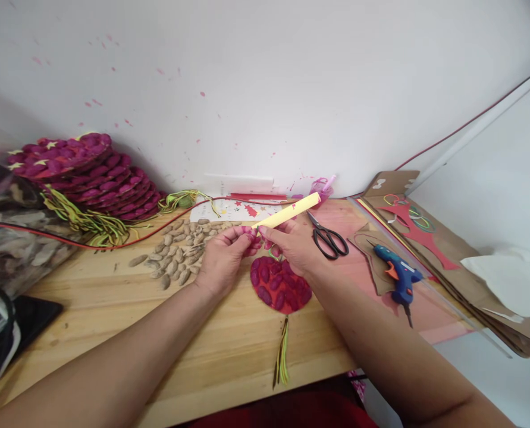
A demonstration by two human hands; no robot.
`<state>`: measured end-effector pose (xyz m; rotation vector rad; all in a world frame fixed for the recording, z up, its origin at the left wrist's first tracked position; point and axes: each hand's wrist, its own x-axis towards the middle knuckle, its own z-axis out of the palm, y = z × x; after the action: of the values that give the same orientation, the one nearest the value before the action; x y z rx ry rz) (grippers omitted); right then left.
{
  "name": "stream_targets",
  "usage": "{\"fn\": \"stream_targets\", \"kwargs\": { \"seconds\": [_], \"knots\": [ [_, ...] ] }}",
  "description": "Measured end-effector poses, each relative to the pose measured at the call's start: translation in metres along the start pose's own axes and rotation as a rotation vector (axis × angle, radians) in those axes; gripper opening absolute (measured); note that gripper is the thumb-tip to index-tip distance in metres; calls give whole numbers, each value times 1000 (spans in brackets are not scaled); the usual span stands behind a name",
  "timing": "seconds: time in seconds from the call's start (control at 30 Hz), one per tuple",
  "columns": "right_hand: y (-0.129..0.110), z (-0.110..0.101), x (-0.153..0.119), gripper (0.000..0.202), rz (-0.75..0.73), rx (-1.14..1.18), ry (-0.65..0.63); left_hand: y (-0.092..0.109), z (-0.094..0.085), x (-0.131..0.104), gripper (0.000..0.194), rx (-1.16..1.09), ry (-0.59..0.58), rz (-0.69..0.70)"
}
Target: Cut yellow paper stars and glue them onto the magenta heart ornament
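Observation:
Between my two hands is a long yellow paper strip (291, 211), tilted up to the right. My left hand (229, 252) pinches its lower left end with stained fingertips. My right hand (294, 244) grips the strip just beside that end, thumb on top. Below the hands lies a round red piece covered in magenta-painted peanut shells (280, 288), its upper part partly hidden by my right hand. A yellow-green and dark yarn tassel (282, 359) hangs from its near edge across the wood.
Unpainted peanuts (175, 258) spread left of my hands. Stacked magenta shell-covered discs (99, 172) stand against the wall at the left. Black-handled scissors (329, 241) and a blue glue gun (398, 273) lie at the right, near cardboard (479, 303). A red cable (175, 220) crosses the back.

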<state>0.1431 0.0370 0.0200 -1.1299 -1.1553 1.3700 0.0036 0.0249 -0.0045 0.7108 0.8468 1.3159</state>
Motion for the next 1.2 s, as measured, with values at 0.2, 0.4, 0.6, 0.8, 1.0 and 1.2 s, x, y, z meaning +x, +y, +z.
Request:
{"fn": "stream_targets", "kwargs": {
  "seconds": [0.2, 0.4, 0.6, 0.8, 1.0, 1.2],
  "knots": [
    [-3, -2, -1, 26, 3, -8, -9, 2, 2, -2, 33, -26, -15, -19],
    [-4, -2, -1, 24, 16, -28, 0, 3, 1, -3, 29, 10, -32, -42],
    [-5, -3, -1, 22, 16, -63, -3, 4, 1, -4, 30, 19, -6, -64],
    [-4, -3, -1, 21, 11, -51, 4, 5, 2, -4, 29, 5, -10, -57],
    [-5, -3, -1, 21, 11, -61, 5, 5, 3, -4, 28, 2, -2, -53],
    [-4, -4, 0, 23, 10, -58, 2, 5, 2, -4, 29, 48, -21, -25]
  ]
}}
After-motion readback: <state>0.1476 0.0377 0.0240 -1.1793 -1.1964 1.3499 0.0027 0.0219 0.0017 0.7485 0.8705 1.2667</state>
